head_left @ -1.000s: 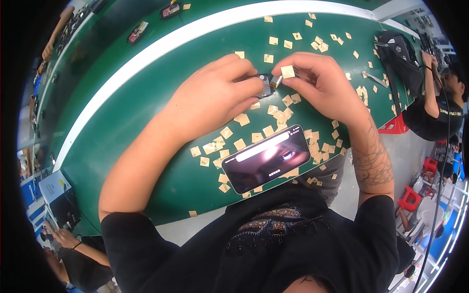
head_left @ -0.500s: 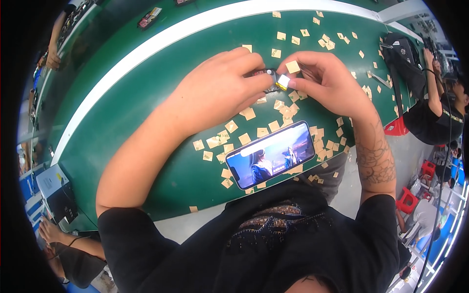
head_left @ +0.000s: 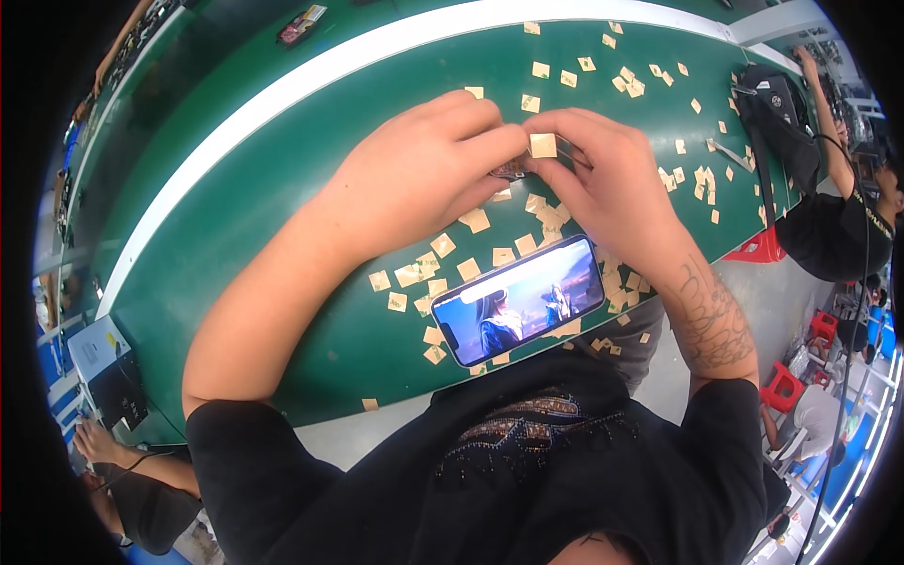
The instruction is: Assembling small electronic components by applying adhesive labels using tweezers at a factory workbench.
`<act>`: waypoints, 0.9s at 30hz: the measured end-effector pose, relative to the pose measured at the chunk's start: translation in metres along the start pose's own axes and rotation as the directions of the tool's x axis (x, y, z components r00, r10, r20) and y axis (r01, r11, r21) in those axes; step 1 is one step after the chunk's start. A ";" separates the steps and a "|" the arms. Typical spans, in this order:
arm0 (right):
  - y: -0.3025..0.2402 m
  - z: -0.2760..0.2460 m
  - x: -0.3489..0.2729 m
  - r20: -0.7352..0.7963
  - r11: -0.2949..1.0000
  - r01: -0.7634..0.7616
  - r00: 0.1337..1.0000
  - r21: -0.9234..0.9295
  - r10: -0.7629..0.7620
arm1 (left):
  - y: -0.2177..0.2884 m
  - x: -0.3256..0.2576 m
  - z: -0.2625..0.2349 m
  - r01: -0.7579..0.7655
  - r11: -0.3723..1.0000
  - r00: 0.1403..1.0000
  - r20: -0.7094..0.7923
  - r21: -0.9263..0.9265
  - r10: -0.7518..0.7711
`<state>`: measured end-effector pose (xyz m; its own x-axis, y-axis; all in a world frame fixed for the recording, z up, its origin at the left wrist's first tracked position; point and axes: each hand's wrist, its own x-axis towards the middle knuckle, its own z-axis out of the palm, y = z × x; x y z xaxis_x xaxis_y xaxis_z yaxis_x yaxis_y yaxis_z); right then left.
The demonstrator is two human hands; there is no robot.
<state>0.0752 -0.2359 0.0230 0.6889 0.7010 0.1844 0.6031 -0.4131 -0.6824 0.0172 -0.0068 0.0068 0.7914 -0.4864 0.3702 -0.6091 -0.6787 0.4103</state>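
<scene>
My left hand [head_left: 452,155] is closed around a small dark electronic part [head_left: 509,168]. Most of that part is hidden under the fingers; only its lower edge shows. Right against it, my right hand [head_left: 593,169] has thumb and index finger brought together. A tan paper square [head_left: 543,145] sits between these fingertips, facing up. Whatever lies beneath the square is covered. Below the hands a phone [head_left: 520,303] playing a video lies tilted on the green table [head_left: 311,330]. Many loose tan paper squares [head_left: 477,220] are scattered around it.
A white rail [head_left: 235,122] curves along the table's far side, with another electronic part [head_left: 301,25] beyond it. A black bag [head_left: 777,104] and tweezers [head_left: 730,155] lie at the right. A box [head_left: 105,367] stands at the left corner. Co-workers sit at both sides.
My right hand has moved left and closed up to the left hand, bringing the tan square along. The small white-and-yellow piece at its thumb is now hidden. The part beyond the rail has shifted right.
</scene>
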 end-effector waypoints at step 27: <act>-0.003 0.008 -0.005 -0.053 0.995 -0.102 0.993 -0.019 0.101 | 0.009 0.003 0.001 0.117 0.986 0.993 -0.014 -0.122 -0.119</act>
<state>0.0666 -0.2337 0.0186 0.7667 0.6238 0.1518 0.5370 -0.4936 -0.6841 0.0141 -0.0143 0.0108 0.8575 -0.3943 0.3304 -0.5144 -0.6584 0.5494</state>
